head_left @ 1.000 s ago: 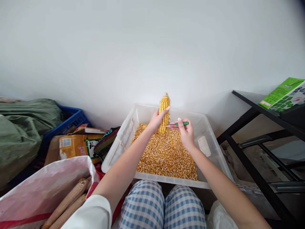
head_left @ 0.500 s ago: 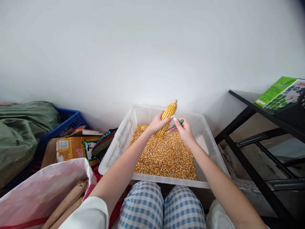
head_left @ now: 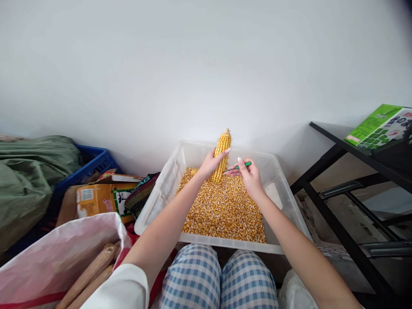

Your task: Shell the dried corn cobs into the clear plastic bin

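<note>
In the middle of the frame, the left hand (head_left: 210,165) is wrapped around a corn cob (head_left: 222,148) over a clear box (head_left: 231,245), and the right hand (head_left: 251,178) pinches a green tool (head_left: 247,164). Holding the cob tight and keeping the tool away from the left hand should work best. The cob's long side stands nearly upright, leaning right, pale end (head_left: 227,131) up
</note>
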`<state>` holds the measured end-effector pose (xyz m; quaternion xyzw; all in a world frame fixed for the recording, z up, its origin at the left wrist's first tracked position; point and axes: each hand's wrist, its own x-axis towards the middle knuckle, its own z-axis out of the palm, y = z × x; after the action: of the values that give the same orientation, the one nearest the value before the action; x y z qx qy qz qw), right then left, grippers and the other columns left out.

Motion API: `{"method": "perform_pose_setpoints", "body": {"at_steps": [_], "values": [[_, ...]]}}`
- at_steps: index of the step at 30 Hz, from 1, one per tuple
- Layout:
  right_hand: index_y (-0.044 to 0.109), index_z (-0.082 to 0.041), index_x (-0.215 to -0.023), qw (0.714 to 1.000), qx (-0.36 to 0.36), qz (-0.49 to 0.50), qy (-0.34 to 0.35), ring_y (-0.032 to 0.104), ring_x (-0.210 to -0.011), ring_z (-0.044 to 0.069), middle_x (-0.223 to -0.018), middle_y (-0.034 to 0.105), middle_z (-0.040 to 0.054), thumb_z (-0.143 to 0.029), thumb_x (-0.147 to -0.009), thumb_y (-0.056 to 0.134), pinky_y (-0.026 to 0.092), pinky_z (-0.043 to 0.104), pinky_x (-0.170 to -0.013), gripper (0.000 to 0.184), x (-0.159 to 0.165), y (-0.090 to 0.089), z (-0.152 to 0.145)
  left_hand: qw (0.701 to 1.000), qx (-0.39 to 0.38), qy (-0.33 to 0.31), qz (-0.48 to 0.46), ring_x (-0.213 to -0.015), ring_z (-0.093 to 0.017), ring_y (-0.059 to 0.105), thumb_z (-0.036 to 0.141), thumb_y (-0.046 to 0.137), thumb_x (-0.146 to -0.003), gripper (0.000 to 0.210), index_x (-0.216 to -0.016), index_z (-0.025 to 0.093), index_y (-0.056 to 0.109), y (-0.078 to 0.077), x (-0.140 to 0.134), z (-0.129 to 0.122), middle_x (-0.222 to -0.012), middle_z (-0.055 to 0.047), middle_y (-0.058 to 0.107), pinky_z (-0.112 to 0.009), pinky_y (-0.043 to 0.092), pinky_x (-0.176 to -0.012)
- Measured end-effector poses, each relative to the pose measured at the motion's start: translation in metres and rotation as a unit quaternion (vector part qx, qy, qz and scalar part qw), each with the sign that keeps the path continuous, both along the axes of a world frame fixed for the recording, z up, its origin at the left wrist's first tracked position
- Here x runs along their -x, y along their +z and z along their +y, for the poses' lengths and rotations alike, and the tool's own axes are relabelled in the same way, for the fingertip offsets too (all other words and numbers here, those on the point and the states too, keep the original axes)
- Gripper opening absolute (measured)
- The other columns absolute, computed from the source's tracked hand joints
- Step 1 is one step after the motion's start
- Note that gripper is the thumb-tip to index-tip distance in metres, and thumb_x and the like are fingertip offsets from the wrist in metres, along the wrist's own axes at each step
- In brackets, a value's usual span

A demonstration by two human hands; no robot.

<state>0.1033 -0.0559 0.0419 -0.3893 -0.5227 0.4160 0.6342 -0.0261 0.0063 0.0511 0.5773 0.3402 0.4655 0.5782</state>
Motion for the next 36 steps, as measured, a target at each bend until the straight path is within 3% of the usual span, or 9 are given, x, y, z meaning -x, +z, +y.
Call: {"method": "perform_pose_setpoints", "body": {"at_steps": [9,17,24,36], "values": [[0.041,-0.020,-0.077,1.000,0.004,-0.001,0.015,0.064,-0.057,0.012,-0.069,0.062,-0.0018,-0.047,-0.077,0.051,0.053,0.024,-0.054,0.028,0.001,-0.006,0.003,1.000,-0.018,0.007,0.005,-0.061,-0.012,0.055,0.051,0.052,-0.073,0.042,-0.096,0.016,0.050,0.003,0.000,-0.002,-0.071,-0.003,0.057,-0.023,0.044,-0.057],[0.041,-0.021,-0.074,0.998,0.041,-0.038,0.042,0.061,-0.048,0.012,-0.061,0.060,-0.0040,-0.048,-0.075,0.053,0.052,0.024,-0.046,0.030,-0.007,-0.010,0.007,0.990,-0.118,0.003,0.074,-0.079,-0.015,0.055,0.046,0.056,-0.071,0.040,-0.096,0.014,0.056,0.003,-0.005,-0.008,-0.088,-0.004,0.061,-0.024,0.042,-0.072],[0.042,-0.020,-0.076,0.999,-0.012,0.014,-0.032,0.064,-0.058,0.012,-0.065,0.061,-0.0023,-0.045,-0.077,0.053,0.054,0.023,-0.053,0.027,-0.008,0.000,0.005,0.999,-0.030,0.003,0.015,-0.067,-0.013,0.057,0.051,0.053,-0.073,0.044,-0.099,0.015,0.051,-0.004,-0.002,0.000,-0.078,-0.004,0.059,-0.024,0.045,-0.060],[0.043,-0.020,-0.077,0.999,-0.029,0.026,-0.035,0.066,-0.066,0.013,-0.070,0.062,-0.0018,-0.041,-0.079,0.052,0.055,0.025,-0.061,0.023,-0.003,0.000,0.002,0.999,0.014,-0.018,-0.045,-0.056,-0.012,0.056,0.054,0.053,-0.072,0.043,-0.090,0.015,0.049,-0.004,-0.001,0.003,-0.067,-0.004,0.058,-0.023,0.045,-0.050]]}}
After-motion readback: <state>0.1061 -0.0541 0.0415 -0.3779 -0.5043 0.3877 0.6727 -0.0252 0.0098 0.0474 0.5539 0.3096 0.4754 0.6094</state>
